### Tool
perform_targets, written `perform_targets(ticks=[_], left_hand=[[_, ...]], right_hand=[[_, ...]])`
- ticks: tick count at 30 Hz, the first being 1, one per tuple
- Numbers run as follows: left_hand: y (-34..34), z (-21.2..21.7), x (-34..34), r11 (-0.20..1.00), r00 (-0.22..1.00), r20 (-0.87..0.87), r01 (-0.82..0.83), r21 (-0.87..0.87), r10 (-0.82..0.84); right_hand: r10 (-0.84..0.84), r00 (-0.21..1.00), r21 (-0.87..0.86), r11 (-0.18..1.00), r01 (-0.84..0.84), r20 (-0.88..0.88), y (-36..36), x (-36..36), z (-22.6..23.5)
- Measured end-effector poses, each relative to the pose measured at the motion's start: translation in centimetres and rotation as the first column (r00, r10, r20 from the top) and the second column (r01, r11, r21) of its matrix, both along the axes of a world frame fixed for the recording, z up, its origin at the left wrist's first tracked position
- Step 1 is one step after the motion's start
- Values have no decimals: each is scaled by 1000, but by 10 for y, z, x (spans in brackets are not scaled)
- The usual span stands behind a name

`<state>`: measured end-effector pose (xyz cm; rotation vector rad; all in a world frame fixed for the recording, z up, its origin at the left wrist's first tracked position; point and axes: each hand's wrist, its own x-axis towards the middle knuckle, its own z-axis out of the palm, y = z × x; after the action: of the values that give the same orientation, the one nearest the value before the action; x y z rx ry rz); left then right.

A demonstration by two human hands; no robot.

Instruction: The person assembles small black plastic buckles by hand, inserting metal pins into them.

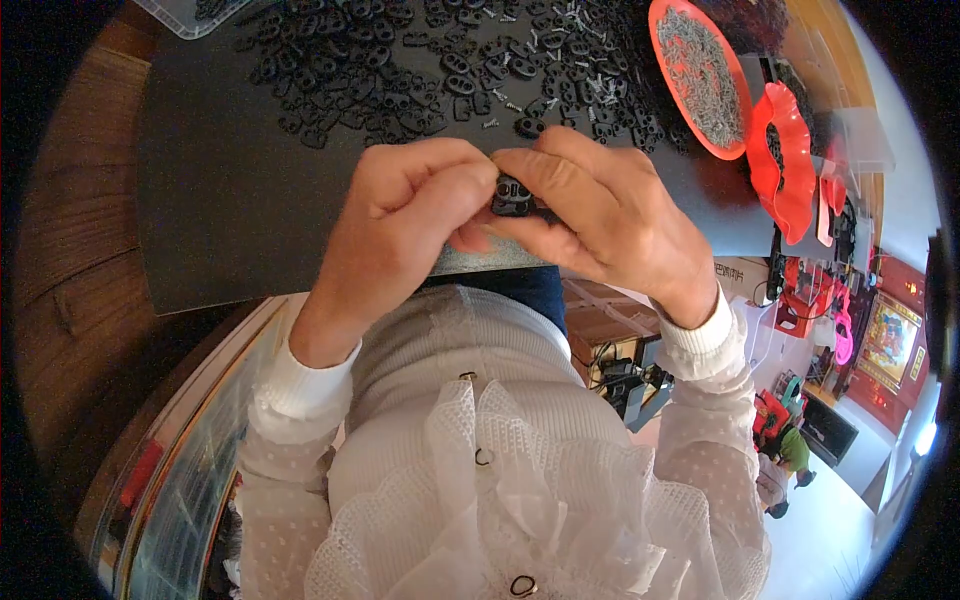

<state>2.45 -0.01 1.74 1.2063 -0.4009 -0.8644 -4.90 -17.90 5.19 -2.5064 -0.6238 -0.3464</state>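
Head view, looking down past a white ruffled blouse (490, 440) to a dark desk (220, 200). Held up at the desk's near edge, between both hands: a small black clip (513, 198) with a round opening. Around the clip, the right hand (620, 205), with thumb below and fingers above, pinching firmly. Close against the clip's left side, the left hand (400, 210), with thumb and forefinger drawn together at the tips; impossible to tell whether gripping the clip or something tiny. Beyond the hands, across the far part of the desk, a wide scatter of similar black parts (325, 60), with small silvery springs (490, 124) strewn among them toward the right. At far right, an oval red dish (741, 150) full of silvery pieces (700, 80), and just beside it, nearer, a wavy-rimmed red dish (797, 190). At far left, the corner of a clear tray (193, 30).
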Motion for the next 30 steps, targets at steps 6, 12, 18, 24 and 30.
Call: perform_targets(ticks=[6,12,18,24,30], left_hand=[[-7,-2,1,997,987,148,58,49,-65],[-12,-1,-2,998,986,161,-48,31,42],[-8,-6,-2,997,981,195,-9,72,-6],[-4,-4,-1,996,978,200,47,70,-60],[-2,-5,0,997,977,207,32,63,-44]], right_hand=[[-61,997,-3,998,61,36,-3,0,-5],[-197,834,392,812,433,-515,8,-15,-12],[55,723,594,614,519,-689,6,-13,-17],[127,650,518,724,456,-749,1,-7,-5],[-56,934,199,971,134,-354,0,-4,-7]])
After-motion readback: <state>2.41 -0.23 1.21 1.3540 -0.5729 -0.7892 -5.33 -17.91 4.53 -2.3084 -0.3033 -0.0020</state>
